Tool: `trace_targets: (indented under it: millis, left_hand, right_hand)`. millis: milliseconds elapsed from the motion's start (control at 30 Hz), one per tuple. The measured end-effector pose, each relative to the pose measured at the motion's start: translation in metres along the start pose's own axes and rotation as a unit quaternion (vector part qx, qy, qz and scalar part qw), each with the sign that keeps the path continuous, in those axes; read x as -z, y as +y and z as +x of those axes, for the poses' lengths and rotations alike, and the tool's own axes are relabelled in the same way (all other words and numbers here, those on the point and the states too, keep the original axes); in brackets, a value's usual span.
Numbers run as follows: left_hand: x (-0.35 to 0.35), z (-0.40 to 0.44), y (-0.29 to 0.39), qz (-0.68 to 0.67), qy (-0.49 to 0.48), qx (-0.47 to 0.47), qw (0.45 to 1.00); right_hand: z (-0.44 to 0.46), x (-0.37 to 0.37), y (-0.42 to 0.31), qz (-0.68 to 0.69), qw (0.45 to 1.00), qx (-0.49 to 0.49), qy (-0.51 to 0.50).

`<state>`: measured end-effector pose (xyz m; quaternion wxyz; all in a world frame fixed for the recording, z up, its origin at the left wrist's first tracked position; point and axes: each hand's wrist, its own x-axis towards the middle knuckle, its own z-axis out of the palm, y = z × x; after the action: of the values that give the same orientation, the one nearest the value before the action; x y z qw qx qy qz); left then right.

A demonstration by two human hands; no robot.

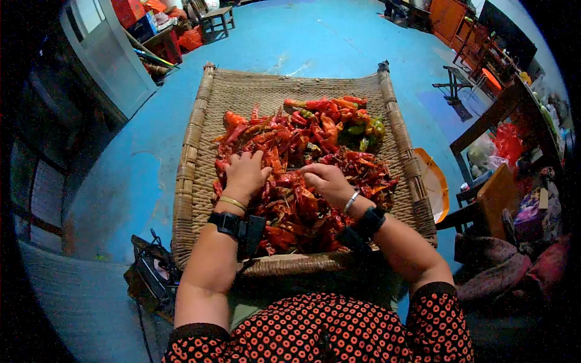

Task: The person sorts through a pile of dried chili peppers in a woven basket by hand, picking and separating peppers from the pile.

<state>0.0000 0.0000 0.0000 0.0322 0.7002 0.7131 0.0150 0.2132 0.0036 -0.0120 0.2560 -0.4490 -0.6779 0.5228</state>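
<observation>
**Many red peppers (305,136) on one woven tray (242,88)**

Nearest is the person's patterned top (327,323), black with orange-red rings. Beyond it, both forearms reach over the tray's near edge, each wearing a black wrist strap, one left (227,223) and one right (371,221). A gold-coloured bangle (233,203) circles the left wrist, a silver-coloured one (351,201) the right.

The left hand (245,175) lies palm down on the left part of the heap, its fingers loosely spread and touching the peppers. The right hand (327,181) is at the middle of the heap, fingers curled inward; whether it grips a pepper cannot be told.

The peppers, many of them wrinkled, cover the middle of the tray and run from near its front edge towards the back. A few green peppers (369,130) sit at the far right of the heap. Right of the tray is an orange-rimmed object (443,193). Beyond spreads a blue floor (302,39), with a chair (215,17) at far left.
</observation>
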Motion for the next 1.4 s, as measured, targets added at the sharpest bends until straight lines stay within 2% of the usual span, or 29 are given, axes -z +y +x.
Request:
trace_targets:
  millis: [67, 100, 167, 200, 233, 300, 367, 467, 500, 567, 600, 633, 700, 767, 833, 900, 1000, 1033, 1067, 1133, 1167, 1233, 1300, 1367, 1400]
  left_hand:
    - [0.0, 0.001, 0.004, 0.009, -0.008, -0.055, 0.998]
    - [0.004, 0.001, -0.004, 0.021, -0.006, -0.056, 0.998]
    - [-0.001, -0.003, 0.001, -0.003, -0.01, -0.115, 0.993]
    - [-0.002, -0.004, 0.001, -0.014, -0.023, -0.123, 0.992]
    - [-0.001, -0.006, 0.0, -0.014, -0.023, -0.126, 0.992]
    - [0.002, -0.007, 0.002, -0.006, -0.07, -0.125, 0.99]
    - [0.006, -0.014, 0.007, -0.022, -0.046, -0.131, 0.99]
    - [0.01, -0.017, 0.012, -0.071, -0.086, -0.181, 0.977]
    - [0.008, -0.017, 0.014, -0.073, -0.084, -0.182, 0.977]
    - [0.004, -0.017, 0.019, -0.118, -0.119, -0.246, 0.955]
    - [0.013, -0.022, 0.024, -0.128, -0.113, -0.257, 0.951]
    - [0.008, -0.022, 0.024, -0.131, -0.116, -0.255, 0.951]
    - [-0.003, -0.018, 0.024, -0.163, -0.115, -0.297, 0.934]
    - [0.005, -0.018, 0.024, -0.187, -0.114, -0.306, 0.926]
    - [0.015, -0.019, 0.027, -0.229, -0.165, -0.298, 0.912]
    - [-0.001, -0.016, 0.025, -0.253, -0.153, -0.291, 0.91]
    - [-0.001, -0.018, 0.029, -0.256, -0.057, -0.32, 0.911]
    - [-0.002, -0.019, 0.03, -0.257, -0.06, -0.322, 0.909]
    - [-0.003, -0.019, 0.032, -0.29, -0.051, -0.326, 0.898]
    - [0.008, -0.023, 0.038, -0.331, -0.037, -0.332, 0.882]
    - [0.006, -0.021, 0.039, -0.332, -0.039, -0.333, 0.882]
    - [0.001, -0.018, 0.039, -0.376, -0.004, -0.334, 0.864]
    - [0.007, -0.022, 0.04, -0.376, 0.011, -0.33, 0.866]
    - [0.015, -0.025, 0.043, -0.484, -0.054, -0.289, 0.824]
    - [0.014, -0.025, 0.044, -0.484, -0.054, -0.289, 0.824]
  right_hand:
    - [0.01, -0.004, -0.004, -0.16, 0.982, 0.105, 0.0]
    - [0.02, -0.014, -0.008, -0.152, 0.982, 0.112, 0.005]
    - [0.029, -0.02, -0.01, -0.281, 0.945, 0.163, 0.036]
    - [0.034, -0.03, -0.001, -0.31, 0.925, 0.205, 0.077]
    - [0.042, -0.039, 0.006, -0.31, 0.921, 0.225, 0.069]
    - [0.042, -0.043, 0.015, -0.308, 0.929, 0.197, 0.051]
    - [0.033, -0.038, 0.015, -0.333, 0.923, 0.191, 0.045]
    - [0.031, -0.026, 0.017, -0.366, 0.923, 0.112, -0.022]
    - [0.031, -0.021, 0.017, -0.369, 0.922, 0.111, -0.022]
    - [0.028, -0.01, 0.017, -0.361, 0.928, 0.018, -0.088]
    - [0.022, -0.002, 0.019, -0.36, 0.928, 0.062, -0.07]
    - [0.013, 0.005, 0.009, -0.389, 0.916, 0.061, -0.069]
    - [0.003, 0.024, 0.011, -0.331, 0.94, 0.053, -0.057]
    - [-0.01, 0.042, 0.007, -0.244, 0.968, 0.064, 0.001]
    - [-0.021, 0.065, 0.002, -0.227, 0.971, 0.055, 0.046]
    - [-0.037, 0.086, -0.011, -0.216, 0.964, 0.065, 0.141]
    - [-0.065, 0.118, -0.025, -0.239, 0.911, 0.057, 0.33]
    - [-0.074, 0.126, -0.025, -0.242, 0.887, 0.045, 0.392]
    - [-0.082, 0.135, -0.023, -0.243, 0.886, 0.041, 0.393]
    - [-0.094, 0.15, -0.019, -0.391, 0.778, -0.025, 0.49]
    - [-0.097, 0.156, -0.015, -0.392, 0.778, -0.028, 0.491]
    - [-0.098, 0.165, 0.001, -0.5, 0.704, -0.195, 0.465]
    - [-0.091, 0.17, 0.01, -0.518, 0.704, -0.225, 0.431]
    - [-0.077, 0.162, 0.007, -0.508, 0.763, -0.177, 0.359]
    - [-0.071, 0.156, 0.002, -0.494, 0.802, -0.136, 0.307]
